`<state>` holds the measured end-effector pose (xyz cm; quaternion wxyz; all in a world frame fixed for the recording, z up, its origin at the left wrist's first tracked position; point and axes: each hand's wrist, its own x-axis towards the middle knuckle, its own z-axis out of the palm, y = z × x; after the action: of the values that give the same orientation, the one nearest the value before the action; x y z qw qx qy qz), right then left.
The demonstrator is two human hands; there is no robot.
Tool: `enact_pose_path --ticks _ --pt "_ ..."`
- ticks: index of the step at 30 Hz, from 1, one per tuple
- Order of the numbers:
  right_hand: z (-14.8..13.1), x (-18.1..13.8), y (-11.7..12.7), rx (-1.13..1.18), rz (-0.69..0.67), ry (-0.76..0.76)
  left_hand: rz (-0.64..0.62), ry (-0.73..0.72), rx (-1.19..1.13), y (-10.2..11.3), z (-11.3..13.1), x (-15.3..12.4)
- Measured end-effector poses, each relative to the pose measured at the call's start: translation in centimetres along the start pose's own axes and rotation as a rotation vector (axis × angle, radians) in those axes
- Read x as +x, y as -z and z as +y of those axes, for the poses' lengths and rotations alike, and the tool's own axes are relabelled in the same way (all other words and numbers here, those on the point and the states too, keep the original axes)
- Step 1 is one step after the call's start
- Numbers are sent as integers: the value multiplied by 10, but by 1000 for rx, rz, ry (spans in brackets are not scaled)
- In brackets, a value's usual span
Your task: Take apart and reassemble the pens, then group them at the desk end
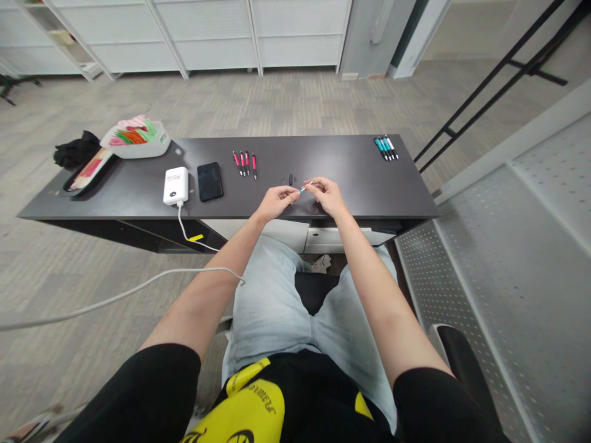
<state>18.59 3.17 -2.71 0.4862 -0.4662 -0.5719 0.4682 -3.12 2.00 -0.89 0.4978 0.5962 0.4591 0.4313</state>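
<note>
Both my hands meet over the front middle of a dark table (351, 184). My left hand (277, 200) pinches one end of a small teal and white pen part (305, 187). My right hand (325, 192) pinches its other end. Just beyond my fingers lie a few small dark pen pieces (290, 179) on the table. Three red pens (245, 163) lie side by side further back to the left. Several teal pens (386, 147) lie at the far right corner.
A white power bank (175, 185) with a cable and a black phone (209, 181) lie on the left half. A white bin of coloured parts (136, 139) and a dark tray (88, 172) stand at the far left. A perforated metal panel (508, 258) is to my right.
</note>
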Motion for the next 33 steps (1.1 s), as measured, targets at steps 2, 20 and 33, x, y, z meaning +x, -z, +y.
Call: enact_pose_path --ticks 2,20,33 --pt "1 0 0 -13 -6 10 -1 -5 -10 0 -1 0" --pt "5 -1 2 -152 -89 107 33 -2 -137 -1 -10 6" --pt "-22 27 -39 -931 15 -63 263 -39 -318 -4 -20 15"
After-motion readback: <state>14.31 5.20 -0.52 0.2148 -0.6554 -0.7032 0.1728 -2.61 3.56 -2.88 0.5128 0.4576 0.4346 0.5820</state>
